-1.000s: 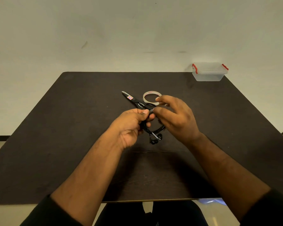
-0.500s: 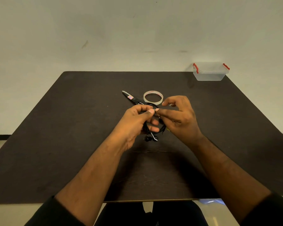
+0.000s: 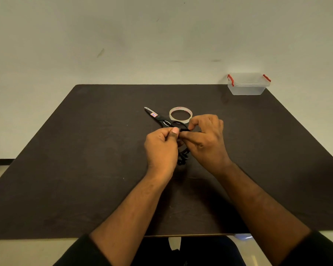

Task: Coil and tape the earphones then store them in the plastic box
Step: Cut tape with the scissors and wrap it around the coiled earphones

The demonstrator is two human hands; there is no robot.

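Black earphones (image 3: 182,157) sat coiled between both hands above mid-counter, mostly hidden. Left hand (image 3: 162,148) pinched the coil's top; right hand (image 3: 206,140) gripped it too. Scissors (image 3: 161,120) and tape roll (image 3: 180,114) lay just behind. Plastic box (image 3: 248,84) stood on the far-right corner of the counter (image 3: 65,169), lid on.

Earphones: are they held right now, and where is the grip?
Yes. Both the left hand and right hand pinch the coiled earphones at the coil's top; the earbuds dangle below.

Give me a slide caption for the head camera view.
Both hands, left and right, pinch coiled earphones above a dark table, near scissors and tape.
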